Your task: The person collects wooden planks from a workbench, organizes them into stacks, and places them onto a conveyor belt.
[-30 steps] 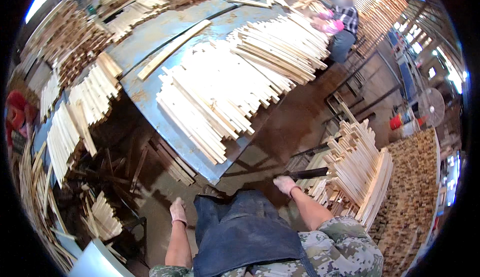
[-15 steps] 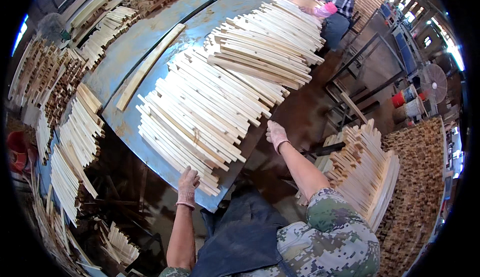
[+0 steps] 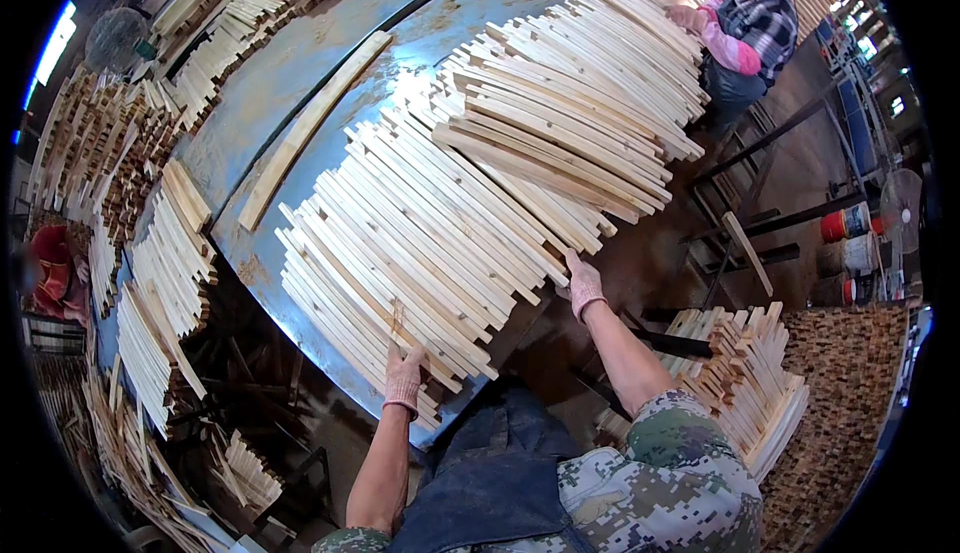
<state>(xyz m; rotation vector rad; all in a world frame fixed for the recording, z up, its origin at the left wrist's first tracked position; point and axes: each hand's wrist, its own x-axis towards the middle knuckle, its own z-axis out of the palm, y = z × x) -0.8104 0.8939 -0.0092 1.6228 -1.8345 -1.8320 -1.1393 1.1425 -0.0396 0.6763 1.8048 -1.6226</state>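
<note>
Long pale wooden strips [image 3: 400,218] lie side by side in a slanting row on a metal-topped table [image 3: 235,193]. My left hand [image 3: 404,378], in a pale pinkish knitted glove, is closed around a strip end near the front corner. The strips partly hide its fingertips. My right hand [image 3: 585,285], gloved alike, is against the strip ends on the right side, its fingers apart and fingertips touching the wood. Farther back, several darker, thicker strips [image 3: 545,168] lie on top of the row at a different slant.
A single long board [image 3: 315,131] rests left of the row. A co-worker [image 3: 750,33] stands at the table's far right. Stacked strips [image 3: 735,373] stand to my right, beside a large wall of stacked wood ends [image 3: 845,383]. More strips [image 3: 150,353] lie at left; buckets [image 3: 845,253] are far right.
My right hand has moved from beside the row to the strip ends. My left hand has moved farther in over the front strips. The view has shifted, showing more of the co-worker.
</note>
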